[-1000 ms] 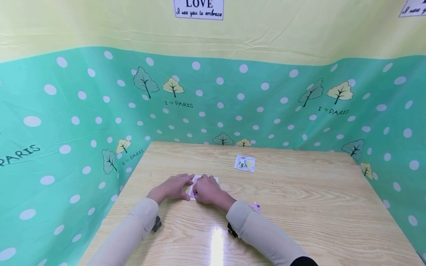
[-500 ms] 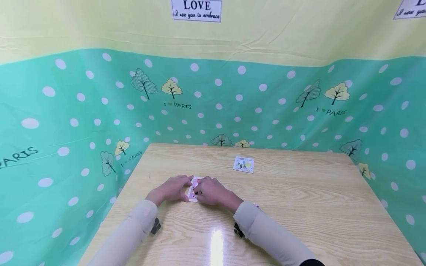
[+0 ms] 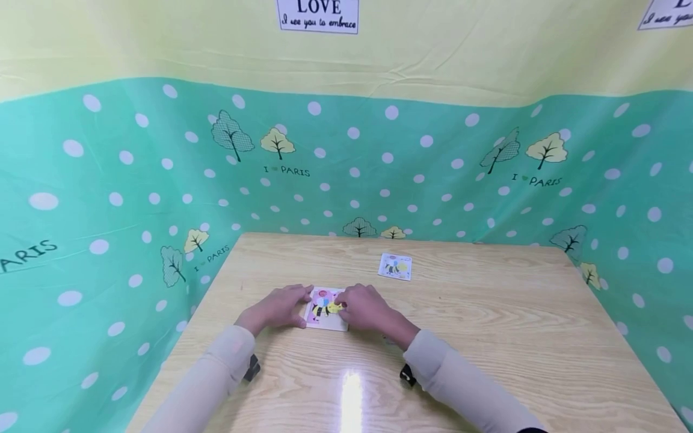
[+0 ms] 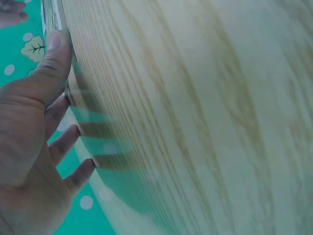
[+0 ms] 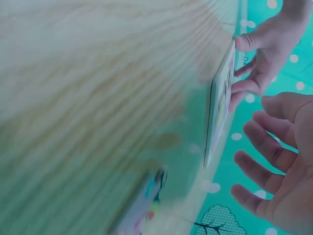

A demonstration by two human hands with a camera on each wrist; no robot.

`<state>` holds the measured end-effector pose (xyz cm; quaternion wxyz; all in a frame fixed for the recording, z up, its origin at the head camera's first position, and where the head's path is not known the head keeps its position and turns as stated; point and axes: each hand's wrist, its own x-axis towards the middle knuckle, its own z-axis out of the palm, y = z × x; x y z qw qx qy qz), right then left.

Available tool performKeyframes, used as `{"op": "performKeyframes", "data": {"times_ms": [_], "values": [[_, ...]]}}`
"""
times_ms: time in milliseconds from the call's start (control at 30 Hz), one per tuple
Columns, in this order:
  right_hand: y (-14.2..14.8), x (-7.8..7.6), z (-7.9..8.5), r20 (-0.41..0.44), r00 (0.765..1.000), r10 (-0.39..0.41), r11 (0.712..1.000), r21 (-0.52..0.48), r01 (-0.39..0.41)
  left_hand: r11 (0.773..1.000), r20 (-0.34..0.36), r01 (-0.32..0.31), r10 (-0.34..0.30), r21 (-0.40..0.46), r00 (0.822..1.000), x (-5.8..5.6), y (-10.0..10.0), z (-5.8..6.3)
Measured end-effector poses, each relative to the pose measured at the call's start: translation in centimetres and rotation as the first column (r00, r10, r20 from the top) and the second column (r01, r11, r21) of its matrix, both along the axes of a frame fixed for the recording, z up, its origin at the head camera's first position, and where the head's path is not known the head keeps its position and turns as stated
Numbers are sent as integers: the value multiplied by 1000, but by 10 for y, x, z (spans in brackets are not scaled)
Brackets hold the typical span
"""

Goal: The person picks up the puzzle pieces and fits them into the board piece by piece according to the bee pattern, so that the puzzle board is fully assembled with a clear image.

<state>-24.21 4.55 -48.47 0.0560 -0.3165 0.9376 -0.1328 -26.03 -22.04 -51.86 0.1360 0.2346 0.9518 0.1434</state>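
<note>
A small flat picture board (image 3: 325,323) lies on the table, showing a striped bee on pink. Its lower right part looks white. My left hand (image 3: 275,308) holds the board's left edge between thumb and fingers; in the left wrist view its thumb (image 4: 57,49) meets the edge. Over the board's right side is my right hand (image 3: 364,308), its fingertips near the yellow part of the bee. The right wrist view shows these fingers (image 5: 264,171) loosely bent and apart, with nothing between them. A pinkish printed piece (image 5: 137,210) lies below, mostly hidden by the right wrist in the head view.
A card (image 3: 395,266) with a similar bee picture lies farther back on the wooden table (image 3: 514,337). A dotted green and yellow cloth (image 3: 379,162) hangs along the back and both sides.
My right hand has moved right from the middle of the board, uncovering the bee picture. The left hand stays at the board's left edge.
</note>
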Motion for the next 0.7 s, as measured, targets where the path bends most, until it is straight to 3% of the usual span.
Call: {"op": "performKeyframes", "data": {"times_ms": [267, 700], "values": [[25, 8, 12, -15, 1000, -14, 999, -30, 14, 1000, 5, -6, 6, -10, 1000, 0, 0, 1], [66, 10, 9, 51, 995, -88, 995, -47, 90, 1000, 18, -11, 11, -11, 1000, -1, 0, 1]]}}
